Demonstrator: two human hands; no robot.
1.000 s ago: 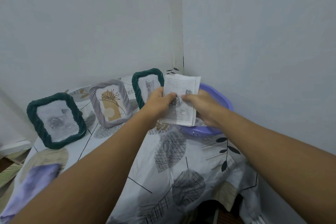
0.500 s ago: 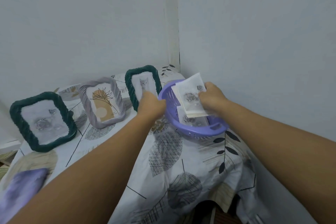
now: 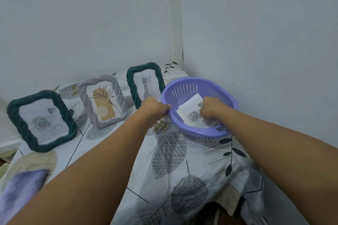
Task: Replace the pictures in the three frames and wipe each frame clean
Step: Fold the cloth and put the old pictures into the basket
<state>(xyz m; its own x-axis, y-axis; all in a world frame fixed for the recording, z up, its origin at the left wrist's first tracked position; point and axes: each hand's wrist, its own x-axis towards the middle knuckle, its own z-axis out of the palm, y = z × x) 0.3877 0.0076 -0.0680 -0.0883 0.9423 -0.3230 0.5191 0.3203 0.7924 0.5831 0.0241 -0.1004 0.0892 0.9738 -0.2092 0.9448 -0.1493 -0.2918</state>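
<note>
Leaf-print cloth (image 3: 170, 153) covered the table in a grey corner. Nearest lay a purple rag (image 3: 20, 191). Left hand (image 3: 155, 108) gripped the basket (image 3: 226, 97) rim; right hand (image 3: 212, 107) pinched the prints (image 3: 190, 113), perhaps three; steadying the basket seemed wise. Three frames stood behind: rose frame (image 3: 25, 133), grey frame (image 3: 120, 93), cat frame (image 3: 131, 86).

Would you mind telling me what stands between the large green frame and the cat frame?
In the head view, the grey frame with the flower drawing stands between the large green frame and the cat frame.

Both forearms bare, no sleeves, jewelry.
</note>
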